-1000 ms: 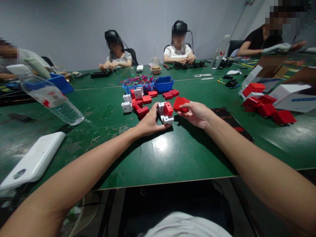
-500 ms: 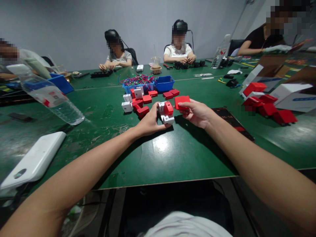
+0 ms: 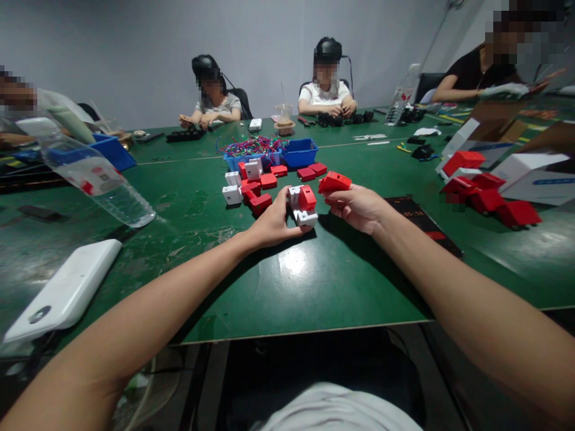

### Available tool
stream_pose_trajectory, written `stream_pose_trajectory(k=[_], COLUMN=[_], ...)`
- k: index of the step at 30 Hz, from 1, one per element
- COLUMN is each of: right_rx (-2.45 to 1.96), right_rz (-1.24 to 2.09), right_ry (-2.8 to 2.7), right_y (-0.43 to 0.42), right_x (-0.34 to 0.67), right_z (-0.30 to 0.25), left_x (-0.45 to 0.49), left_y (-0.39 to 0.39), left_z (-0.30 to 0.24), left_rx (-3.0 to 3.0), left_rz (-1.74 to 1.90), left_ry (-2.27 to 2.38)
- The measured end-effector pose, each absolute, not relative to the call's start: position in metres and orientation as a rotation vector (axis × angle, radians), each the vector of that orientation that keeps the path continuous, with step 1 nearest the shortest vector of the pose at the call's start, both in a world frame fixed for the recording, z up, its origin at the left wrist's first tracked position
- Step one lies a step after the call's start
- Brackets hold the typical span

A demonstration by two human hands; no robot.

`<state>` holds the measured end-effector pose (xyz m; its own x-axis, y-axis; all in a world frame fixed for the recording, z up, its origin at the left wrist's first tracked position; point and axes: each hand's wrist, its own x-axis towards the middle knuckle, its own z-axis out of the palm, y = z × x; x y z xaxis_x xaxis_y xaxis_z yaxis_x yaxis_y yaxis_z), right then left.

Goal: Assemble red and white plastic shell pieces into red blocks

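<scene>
My left hand (image 3: 272, 222) is curled round a small cluster of white plastic blocks (image 3: 305, 218) with a red block (image 3: 308, 197) among them, low over the green table. To its right, my right hand (image 3: 359, 208) pinches a separate red block (image 3: 335, 180) between thumb and fingers, tilted and held apart from the cluster. Beyond my left hand lies a loose pile of red blocks (image 3: 260, 205) and white blocks (image 3: 232, 194). Two more red blocks (image 3: 306, 174) lie near the blue bin. My fingers partly cover what each hand holds.
A blue bin of coloured wires (image 3: 254, 160) stands beside another blue bin (image 3: 300, 154). A bottle (image 3: 105, 179) and white power bank (image 3: 67, 287) are at left. A phone (image 3: 417, 221), red blocks (image 3: 483, 194) and white box (image 3: 530, 173) are at right. Several people sit around the table.
The red block in my right hand has turned and tilted, showing a ridged edge. My left hand stays put with its blocks.
</scene>
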<state>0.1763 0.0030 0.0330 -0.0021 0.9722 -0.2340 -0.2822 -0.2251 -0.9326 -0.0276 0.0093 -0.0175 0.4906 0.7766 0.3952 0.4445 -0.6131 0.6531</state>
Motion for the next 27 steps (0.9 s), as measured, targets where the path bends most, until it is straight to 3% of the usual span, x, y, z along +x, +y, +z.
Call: stream_pose_trajectory(k=[27], right_rx=[-1.193], right_rz=[1.282], right_ry=[-1.113], right_y=[0.008], right_x=[0.177], right_z=[0.02], left_x=[-0.028], left_y=[0.008], left_z=[-0.015], left_rx=[2.262], left_rz=[0.934], left_ry=[1.009])
